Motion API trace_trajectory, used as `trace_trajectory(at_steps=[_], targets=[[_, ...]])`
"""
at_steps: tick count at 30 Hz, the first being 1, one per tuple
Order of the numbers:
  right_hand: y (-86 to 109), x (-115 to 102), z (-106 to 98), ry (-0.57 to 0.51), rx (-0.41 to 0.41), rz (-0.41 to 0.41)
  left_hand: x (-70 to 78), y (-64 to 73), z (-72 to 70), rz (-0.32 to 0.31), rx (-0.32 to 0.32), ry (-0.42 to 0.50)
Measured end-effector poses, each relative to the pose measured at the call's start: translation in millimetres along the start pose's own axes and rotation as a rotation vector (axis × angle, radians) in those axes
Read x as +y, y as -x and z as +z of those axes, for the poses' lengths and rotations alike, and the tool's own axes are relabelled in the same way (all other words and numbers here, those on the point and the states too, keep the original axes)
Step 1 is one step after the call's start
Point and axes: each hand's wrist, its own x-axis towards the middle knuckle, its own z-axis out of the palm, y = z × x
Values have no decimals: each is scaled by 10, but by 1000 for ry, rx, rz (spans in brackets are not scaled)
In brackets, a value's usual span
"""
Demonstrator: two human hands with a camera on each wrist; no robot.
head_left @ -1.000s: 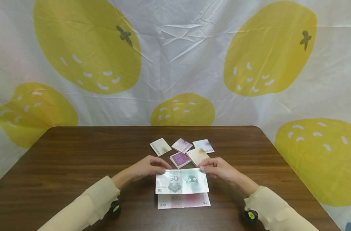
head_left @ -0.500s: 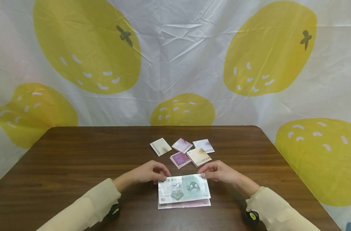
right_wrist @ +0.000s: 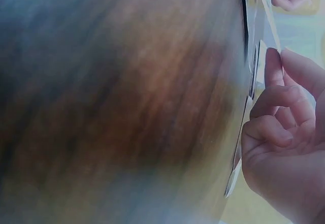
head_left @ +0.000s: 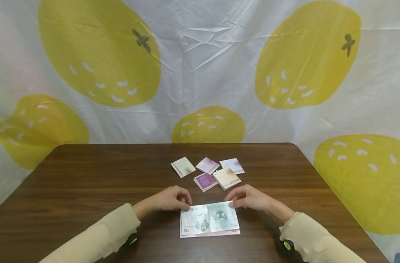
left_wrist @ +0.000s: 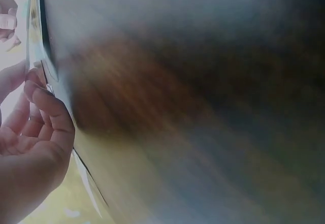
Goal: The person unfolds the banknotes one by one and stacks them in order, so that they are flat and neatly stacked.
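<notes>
A pale green banknote (head_left: pixel 211 219) marked 50, with a dark cartoon face, lies spread low over a pink banknote (head_left: pixel 227 232). Only the pink one's lower and side margins show. My left hand (head_left: pixel 171 198) pinches the green note's far left corner, thumb on top and the other fingers curled. At the far right corner, my right hand (head_left: pixel 249 197) holds the same note between thumb and index finger. The right wrist view shows that thumb and index finger (right_wrist: pixel 274 64) meeting on the thin paper, seen edge-on.
Beyond the hands lie several small squarish folded notes: a cream one (head_left: pixel 183 167), a lilac one (head_left: pixel 208 165), a pale violet one (head_left: pixel 232 165), a purple stack (head_left: pixel 205 181) and a tan stack (head_left: pixel 226 178). A lemon-print cloth (head_left: pixel 206 73) hangs behind the brown table (head_left: pixel 104 171).
Both hands have come nearer and lowered the green note, so it now covers most of the pink one. The folded notes behind have stayed put.
</notes>
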Motion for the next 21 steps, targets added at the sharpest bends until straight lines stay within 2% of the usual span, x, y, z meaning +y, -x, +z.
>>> trace_trajectory(at_steps=[11,18,21], targets=[[-2,8,17,103,13,-55,0,-10,34,57,39,-144],[2,-31,53,178,36,-28,-13,-19,56,84,61,-216],[23,-132,85,233,55,-14,-15,-22,64,98,67,-243]])
